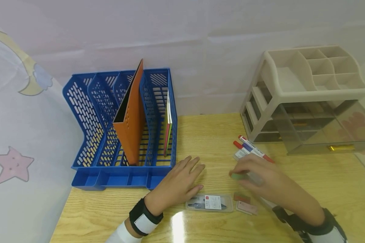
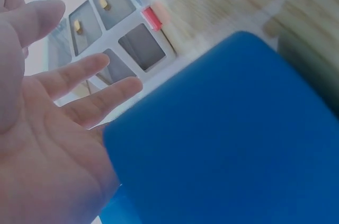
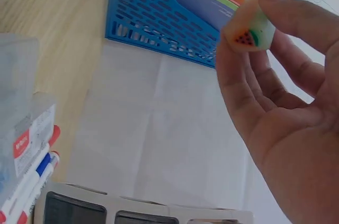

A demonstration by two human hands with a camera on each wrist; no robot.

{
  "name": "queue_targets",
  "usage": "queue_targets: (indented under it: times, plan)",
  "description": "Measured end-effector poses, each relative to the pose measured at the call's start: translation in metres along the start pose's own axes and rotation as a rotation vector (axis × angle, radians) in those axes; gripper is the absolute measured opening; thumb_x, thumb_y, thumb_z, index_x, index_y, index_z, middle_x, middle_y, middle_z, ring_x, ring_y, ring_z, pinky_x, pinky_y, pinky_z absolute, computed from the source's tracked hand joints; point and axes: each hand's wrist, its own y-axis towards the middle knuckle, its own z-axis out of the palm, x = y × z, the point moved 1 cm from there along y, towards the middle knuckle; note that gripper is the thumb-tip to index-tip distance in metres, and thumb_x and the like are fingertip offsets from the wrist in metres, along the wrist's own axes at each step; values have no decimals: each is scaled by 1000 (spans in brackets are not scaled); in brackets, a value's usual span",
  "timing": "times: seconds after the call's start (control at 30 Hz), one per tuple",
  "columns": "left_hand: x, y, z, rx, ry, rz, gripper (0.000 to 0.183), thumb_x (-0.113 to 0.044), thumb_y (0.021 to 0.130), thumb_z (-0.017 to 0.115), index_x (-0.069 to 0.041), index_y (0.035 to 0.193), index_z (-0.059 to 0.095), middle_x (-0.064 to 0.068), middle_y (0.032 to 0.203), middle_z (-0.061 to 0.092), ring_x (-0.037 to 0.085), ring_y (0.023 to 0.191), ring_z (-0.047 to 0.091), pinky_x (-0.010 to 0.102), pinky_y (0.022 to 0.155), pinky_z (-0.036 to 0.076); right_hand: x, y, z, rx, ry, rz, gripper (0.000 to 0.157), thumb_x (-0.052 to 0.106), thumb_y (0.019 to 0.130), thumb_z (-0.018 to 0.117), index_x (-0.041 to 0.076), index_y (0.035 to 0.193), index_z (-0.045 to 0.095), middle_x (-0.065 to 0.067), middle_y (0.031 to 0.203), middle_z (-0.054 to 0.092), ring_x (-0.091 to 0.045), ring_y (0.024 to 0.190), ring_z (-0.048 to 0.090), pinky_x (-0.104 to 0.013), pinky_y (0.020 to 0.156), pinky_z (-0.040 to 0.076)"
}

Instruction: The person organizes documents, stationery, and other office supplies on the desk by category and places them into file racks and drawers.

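My right hand point(image 1: 266, 177) pinches a small pale-green eraser point(image 1: 238, 176) between thumb and fingers, above the table. In the right wrist view a watermelon-slice picture shows on this eraser point(image 3: 249, 30). My left hand point(image 1: 179, 182), fingers spread and holding nothing, is beside the front right corner of the blue file rack point(image 1: 109, 177). Just below its thumb lies a clear plastic case point(image 1: 228, 203) with a white label and a compass-like tool inside. A brown eraser point(image 1: 241, 198) and a pink eraser point(image 1: 247, 208) lie right of that case.
Red-capped and blue markers point(image 1: 257, 148) lie beyond my right hand. At the back right stands a white drawer organizer point(image 1: 292, 96), its clear top drawer point(image 1: 319, 148) pulled out over the table. An orange folder point(image 1: 134, 118) and thin booklets point(image 1: 168, 125) stand in the rack.
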Motion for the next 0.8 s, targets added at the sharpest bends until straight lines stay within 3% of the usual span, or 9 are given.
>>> queue_targets:
  times: [0.03, 0.17, 0.3, 0.47, 0.8]
  plan:
    - [-1, 0, 0, 4, 1, -2, 60, -45, 102, 63, -13, 151, 50, 19, 158, 47, 42, 143, 48, 53, 117, 43, 1, 0, -1, -6, 9, -2, 32, 49, 102, 57, 24, 113, 73, 9, 116, 68, -8, 109, 63, -4, 105, 38]
    - [-3, 0, -1, 24, 12, -9, 60, -45, 102, 62, -13, 151, 50, 18, 159, 45, 42, 144, 46, 53, 118, 42, 5, 0, -6, -18, -7, 21, 34, 50, 101, 58, 24, 116, 73, 6, 120, 70, -8, 114, 64, -4, 108, 35]
    - [-5, 0, -3, 25, 31, -11, 59, -45, 102, 62, -13, 150, 51, 18, 159, 45, 41, 145, 46, 52, 119, 41, 7, 1, -10, -91, -54, -65, 44, 52, 103, 52, 17, 116, 75, 3, 115, 74, -6, 112, 65, -5, 108, 37]
    - [-7, 0, -7, 14, 46, -10, 59, -45, 101, 63, -13, 150, 52, 17, 159, 45, 40, 145, 46, 51, 119, 41, 11, 2, -20, -194, -42, -187, 42, 42, 105, 57, 7, 110, 79, -6, 111, 75, -2, 115, 63, -6, 103, 43]
    - [-7, -1, -14, -3, 66, -6, 59, -46, 101, 64, -14, 149, 53, 17, 159, 45, 40, 144, 47, 51, 118, 42, 26, 6, -63, -341, -114, -105, 51, 47, 102, 59, 1, 95, 79, -5, 102, 74, 12, 115, 59, 0, 89, 44]
